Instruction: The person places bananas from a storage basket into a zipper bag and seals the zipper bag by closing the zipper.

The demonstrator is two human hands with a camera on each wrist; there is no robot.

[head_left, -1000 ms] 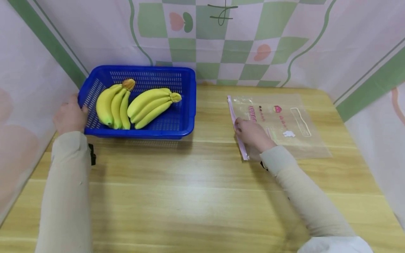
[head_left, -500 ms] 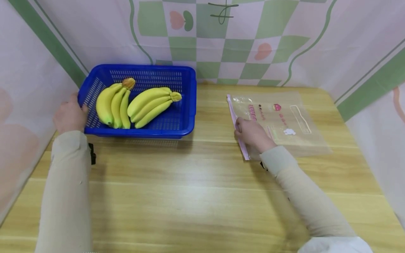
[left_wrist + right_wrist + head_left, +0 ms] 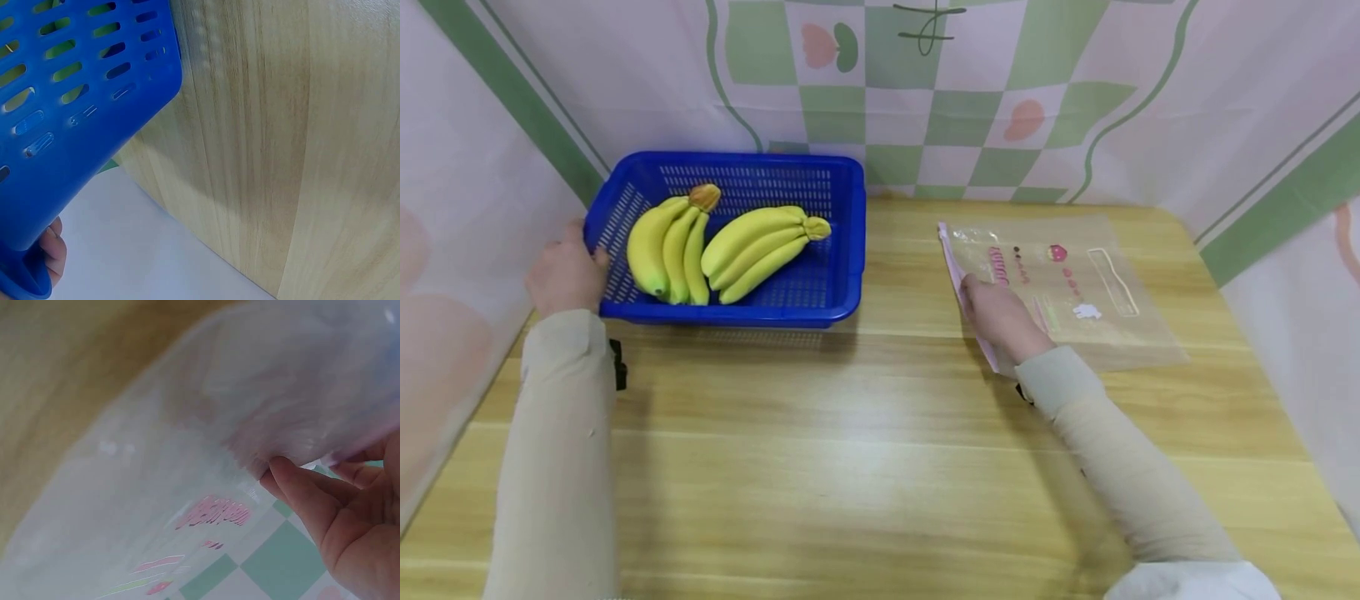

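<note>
My left hand (image 3: pixel 567 271) grips the left rim of a blue slotted plastic basket (image 3: pixel 846 250); in the left wrist view its fingers (image 3: pixel 55 250) curl under that rim. Inside the basket lie two bunches of yellow bananas, one bunch (image 3: pixel 666 250) at the left and another bunch (image 3: pixel 760 250) at the middle. My right hand (image 3: pixel 1003 317) pinches the lilac-edged side of a clear printed zip bag (image 3: pixel 1093 283). The right wrist view shows the thumb and index fingertip holding the bag's film (image 3: pixel 156 456), which is raised there. The remaining bag stretches flat to the right.
A pale wooden table (image 3: pixel 850 467) carries the basket and the bag. Behind it hangs a cloth (image 3: pixel 898 117) with green and white checks. Similar cloths border the table's left and right sides.
The lilac edge near my right hand has lifted slightly, its lower end shifting right and up. More of that edge is covered by the fingers. My left hand and the basket stay put.
</note>
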